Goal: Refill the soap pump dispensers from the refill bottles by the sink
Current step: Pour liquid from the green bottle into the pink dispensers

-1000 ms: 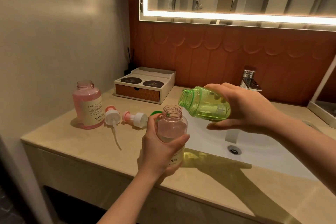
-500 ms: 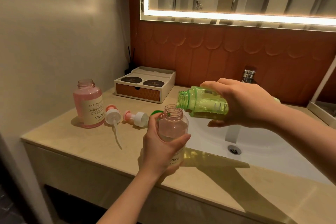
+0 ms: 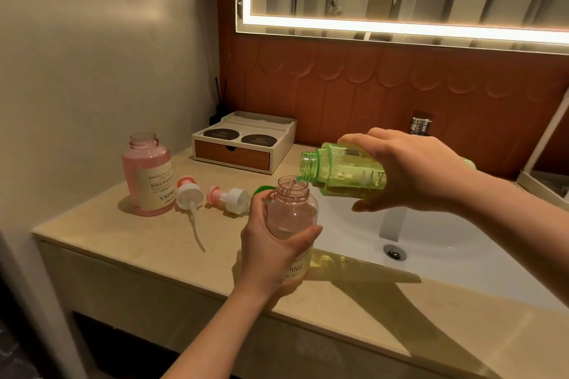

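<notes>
My left hand (image 3: 271,252) grips a clear pinkish dispenser bottle (image 3: 292,212), upright and uncapped, at the counter's front edge beside the sink. My right hand (image 3: 412,169) holds a green refill bottle (image 3: 345,175) tipped on its side, its open mouth just above the dispenser's neck. A thin stream of liquid runs from the green bottle into the dispenser. A second pink dispenser bottle (image 3: 147,175) stands uncapped at the left. Two pump heads (image 3: 189,194) (image 3: 231,197) lie on the counter between them. A green cap (image 3: 263,189) peeks out behind my left hand.
The white sink basin (image 3: 431,243) with its drain lies under my right arm, the tap (image 3: 420,126) behind my hand. A white box with a drawer (image 3: 243,144) sits against the tiled back wall. A lit mirror hangs above, and a wall stands at the left.
My right hand has lowered and tipped the green bottle further, bringing its mouth over the dispenser's neck; liquid now pours. My left hand keeps the dispenser still.
</notes>
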{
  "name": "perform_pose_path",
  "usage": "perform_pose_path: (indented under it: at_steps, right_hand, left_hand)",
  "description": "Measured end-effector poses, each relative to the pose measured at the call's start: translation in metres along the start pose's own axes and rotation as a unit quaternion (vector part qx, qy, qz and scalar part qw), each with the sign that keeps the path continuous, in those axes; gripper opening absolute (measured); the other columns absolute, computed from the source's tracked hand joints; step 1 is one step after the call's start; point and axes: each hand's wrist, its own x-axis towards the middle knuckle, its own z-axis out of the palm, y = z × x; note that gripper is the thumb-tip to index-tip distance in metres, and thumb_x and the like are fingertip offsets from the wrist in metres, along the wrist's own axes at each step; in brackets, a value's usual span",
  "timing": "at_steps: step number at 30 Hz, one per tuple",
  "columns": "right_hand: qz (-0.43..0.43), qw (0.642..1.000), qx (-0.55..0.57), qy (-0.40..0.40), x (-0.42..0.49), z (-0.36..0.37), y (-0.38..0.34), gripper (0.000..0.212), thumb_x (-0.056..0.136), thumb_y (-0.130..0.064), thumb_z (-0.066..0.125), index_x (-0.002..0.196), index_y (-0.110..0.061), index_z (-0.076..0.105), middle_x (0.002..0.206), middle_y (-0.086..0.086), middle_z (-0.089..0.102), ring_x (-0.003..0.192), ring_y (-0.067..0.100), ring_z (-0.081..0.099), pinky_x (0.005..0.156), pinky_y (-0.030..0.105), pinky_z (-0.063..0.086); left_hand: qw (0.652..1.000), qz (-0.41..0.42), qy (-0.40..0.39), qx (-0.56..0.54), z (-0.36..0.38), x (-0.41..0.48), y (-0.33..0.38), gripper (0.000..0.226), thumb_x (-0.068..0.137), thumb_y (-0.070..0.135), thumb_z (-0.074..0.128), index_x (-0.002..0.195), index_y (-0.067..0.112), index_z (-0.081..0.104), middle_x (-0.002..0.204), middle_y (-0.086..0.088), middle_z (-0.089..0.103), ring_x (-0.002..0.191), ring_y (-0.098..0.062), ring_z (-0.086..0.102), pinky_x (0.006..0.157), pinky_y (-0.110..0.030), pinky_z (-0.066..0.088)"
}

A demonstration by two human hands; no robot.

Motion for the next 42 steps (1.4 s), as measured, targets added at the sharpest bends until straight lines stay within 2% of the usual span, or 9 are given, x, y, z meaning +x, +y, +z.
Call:
perform_pose_path:
  at_steps: [4, 9, 14, 19, 24, 27, 35, 39, 42]
  right_hand:
    - [0.001, 1.000, -0.002, -0.003, -0.002, -0.001, 0.002, 0.098, 0.063, -0.060, 0.072, 0.144, -0.028, 0.027, 0.118, -0.004, 0.055, 0.102, 0.016, 0.054, 0.071, 0.028, 0.052]
    - [0.001, 1.000, -0.008, -0.010, -0.001, -0.004, 0.001, 0.097, 0.064, -0.059, 0.071, 0.144, -0.029, 0.026, 0.118, -0.004, 0.055, 0.102, 0.015, 0.054, 0.069, 0.023, 0.048]
    - [-0.002, 1.000, -0.028, -0.007, -0.001, -0.006, 0.001, 0.096, 0.064, -0.061, 0.070, 0.144, -0.030, 0.026, 0.120, -0.005, 0.054, 0.104, 0.015, 0.053, 0.065, 0.019, 0.038]
    - [-0.004, 0.999, -0.036, -0.009, 0.000, -0.007, 0.001, 0.097, 0.065, -0.062, 0.069, 0.145, -0.029, 0.024, 0.121, -0.005, 0.054, 0.104, 0.014, 0.053, 0.066, 0.018, 0.039]
    - [-0.004, 0.999, -0.036, -0.008, -0.001, -0.007, 0.001, 0.097, 0.065, -0.062, 0.069, 0.145, -0.030, 0.024, 0.120, -0.005, 0.055, 0.103, 0.014, 0.053, 0.066, 0.019, 0.041]
    - [-0.002, 0.999, -0.037, -0.007, -0.001, -0.007, 0.001, 0.097, 0.065, -0.061, 0.069, 0.145, -0.030, 0.024, 0.120, -0.005, 0.054, 0.104, 0.014, 0.053, 0.067, 0.019, 0.042]
    - [-0.005, 0.999, -0.047, -0.009, -0.001, -0.009, 0.002, 0.097, 0.064, -0.062, 0.069, 0.145, -0.031, 0.024, 0.120, -0.005, 0.054, 0.104, 0.014, 0.052, 0.065, 0.018, 0.038]
    - [-0.005, 0.999, -0.051, -0.007, 0.000, -0.011, 0.002, 0.098, 0.063, -0.063, 0.069, 0.145, -0.031, 0.024, 0.119, -0.005, 0.055, 0.103, 0.014, 0.053, 0.067, 0.019, 0.042]
    - [-0.010, 0.999, -0.050, -0.005, 0.000, -0.012, 0.002, 0.099, 0.062, -0.065, 0.069, 0.144, -0.031, 0.026, 0.118, -0.005, 0.055, 0.102, 0.014, 0.053, 0.069, 0.022, 0.045]
  left_hand:
    - [1.000, 0.004, -0.002, 0.003, 0.000, 0.000, -0.001, 0.062, 0.058, 0.025, 0.083, 0.105, 0.036, 0.044, 0.103, 0.019, 0.057, 0.093, 0.014, 0.054, 0.071, -0.002, 0.044]
    - [1.000, 0.000, -0.002, -0.008, 0.000, 0.000, 0.002, 0.065, 0.048, 0.045, 0.075, 0.105, 0.037, 0.044, 0.104, 0.018, 0.058, 0.095, 0.012, 0.055, 0.071, -0.002, 0.044]
    - [1.000, 0.001, -0.003, -0.008, 0.000, 0.000, 0.000, 0.062, 0.053, 0.035, 0.081, 0.104, 0.036, 0.045, 0.101, 0.020, 0.059, 0.094, 0.011, 0.056, 0.072, -0.003, 0.045]
    - [1.000, -0.004, -0.005, -0.010, 0.000, 0.000, 0.001, 0.066, 0.047, 0.048, 0.074, 0.105, 0.038, 0.044, 0.103, 0.020, 0.059, 0.097, 0.009, 0.056, 0.073, -0.002, 0.044]
    - [1.000, 0.001, -0.004, -0.004, 0.000, 0.000, 0.001, 0.065, 0.049, 0.044, 0.077, 0.105, 0.037, 0.044, 0.103, 0.021, 0.058, 0.096, 0.013, 0.055, 0.073, -0.002, 0.044]
    - [1.000, 0.002, -0.006, 0.001, 0.000, 0.000, 0.000, 0.062, 0.055, 0.032, 0.081, 0.104, 0.037, 0.043, 0.102, 0.021, 0.057, 0.094, 0.016, 0.054, 0.072, -0.001, 0.043]
    - [1.000, 0.001, -0.003, -0.009, 0.000, 0.000, 0.001, 0.070, 0.046, 0.049, 0.075, 0.108, 0.034, 0.045, 0.105, 0.016, 0.060, 0.098, 0.006, 0.057, 0.074, -0.004, 0.045]
    - [1.000, 0.000, -0.003, -0.006, 0.000, 0.000, 0.000, 0.070, 0.049, 0.043, 0.077, 0.110, 0.031, 0.045, 0.106, 0.015, 0.060, 0.099, 0.003, 0.057, 0.074, -0.005, 0.046]
    - [1.000, 0.001, -0.005, 0.002, 0.000, 0.000, -0.001, 0.064, 0.057, 0.029, 0.082, 0.108, 0.035, 0.044, 0.105, 0.019, 0.058, 0.098, 0.004, 0.057, 0.074, -0.004, 0.045]
